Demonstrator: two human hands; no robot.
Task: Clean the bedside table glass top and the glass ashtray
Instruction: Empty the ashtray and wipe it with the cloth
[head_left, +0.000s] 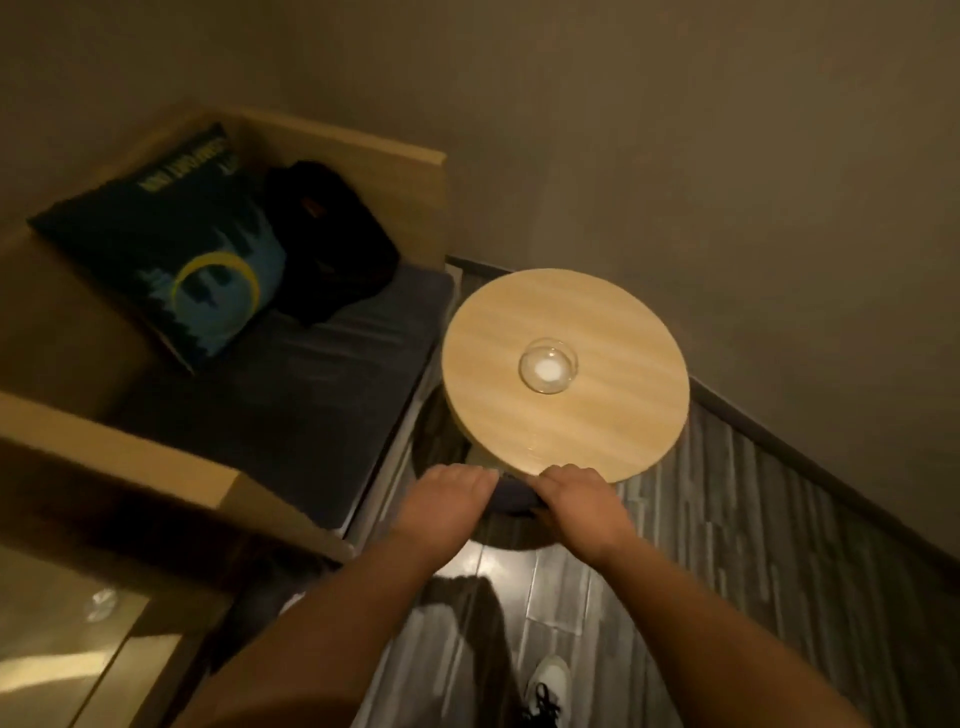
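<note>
A round bedside table (597, 431) with a light wood-look top stands by the wall. A clear glass ashtray (548, 365) with something white in it sits near the top's middle. Both of my hands are at the table's near edge. My left hand (451, 492) and my right hand (574, 499) hold a dark blue cloth (511, 496) between them, just below the rim. Most of the cloth is hidden under my hands.
A bench seat with a dark cushion (291, 410) lies left of the table, bearing a printed pillow (171, 249) and a black bag (332, 239). A wooden ledge (119, 457) runs at the near left. My white shoe (548, 686) stands on the grey plank floor.
</note>
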